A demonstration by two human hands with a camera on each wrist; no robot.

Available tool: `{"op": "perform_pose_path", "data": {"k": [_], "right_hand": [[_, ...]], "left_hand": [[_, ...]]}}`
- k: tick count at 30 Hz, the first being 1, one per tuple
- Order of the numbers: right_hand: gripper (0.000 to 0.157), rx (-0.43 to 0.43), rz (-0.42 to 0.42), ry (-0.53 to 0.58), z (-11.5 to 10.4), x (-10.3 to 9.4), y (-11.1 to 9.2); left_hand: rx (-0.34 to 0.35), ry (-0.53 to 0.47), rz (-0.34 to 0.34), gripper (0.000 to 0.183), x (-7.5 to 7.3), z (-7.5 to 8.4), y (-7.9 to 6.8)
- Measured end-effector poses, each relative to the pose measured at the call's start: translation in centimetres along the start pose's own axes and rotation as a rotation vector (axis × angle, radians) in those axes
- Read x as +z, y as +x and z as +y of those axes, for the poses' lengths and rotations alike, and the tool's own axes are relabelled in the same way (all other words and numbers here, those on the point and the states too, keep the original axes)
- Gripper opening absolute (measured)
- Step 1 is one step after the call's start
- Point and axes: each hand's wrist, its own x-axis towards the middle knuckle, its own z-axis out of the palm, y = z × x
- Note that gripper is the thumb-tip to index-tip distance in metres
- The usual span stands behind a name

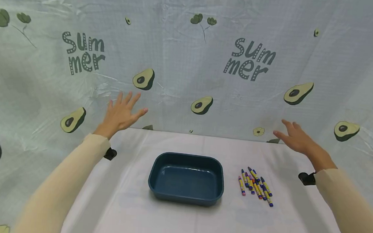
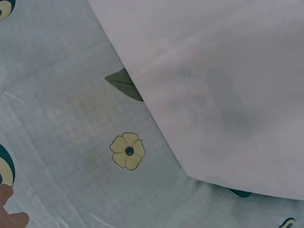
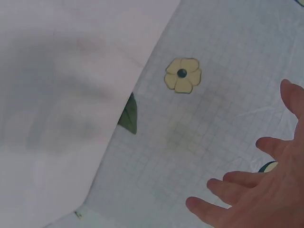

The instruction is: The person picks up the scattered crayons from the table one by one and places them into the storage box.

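My left hand (image 1: 120,114) is raised with fingers spread over the table's back left corner, holding nothing. Over the back right part, my right hand (image 1: 294,138) hovers with its fingers extended, also bare. On the table between the arms sits a dark blue rectangular tray (image 1: 184,198), and nothing shows inside it. To its right lies a loose pile of crayons (image 1: 256,186), several with yellow and purple wrappers. In the right wrist view the right hand (image 3: 266,190) shows its spread fingers; the left wrist view catches only fingertips (image 2: 12,219) at the lower left.
A white cloth covers the table (image 1: 126,214). Behind it hangs a pale curtain (image 1: 178,57) printed with avocados, flowers and lettering. Dark wrist devices are strapped at the left cuff (image 1: 110,153) and right cuff (image 1: 307,178).
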Motion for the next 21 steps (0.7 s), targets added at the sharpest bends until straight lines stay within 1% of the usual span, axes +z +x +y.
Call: {"op": "perform_pose_path", "data": {"k": [4,7,11,16,19,21], "right_hand": [[0.085,-0.035,0.024,0.000,-0.4,0.8,-0.6],[0.084,-0.069,0.044,0.004,-0.7,1.5,-1.1],[0.082,-0.103,0.071,0.010,-1.3,2.5,-1.7],[0.080,-0.100,0.069,0.016,-2.2,3.4,-2.7],[0.081,-0.095,0.055,0.049,-2.7,4.0,-3.1],[0.082,-0.101,0.041,0.077,-3.0,4.3,-3.3]], "left_hand": [[0.003,-0.064,0.017,0.087,0.6,0.8,-0.7],[0.007,-0.114,0.008,0.085,1.1,1.4,-1.4],[0.015,-0.206,-0.018,0.079,2.0,2.3,-2.6],[0.041,-0.326,-0.041,0.072,3.6,3.3,-4.3],[0.061,-0.399,-0.050,0.068,4.6,3.7,-5.2],[0.060,-0.452,-0.064,0.066,5.2,3.8,-5.8]]}}
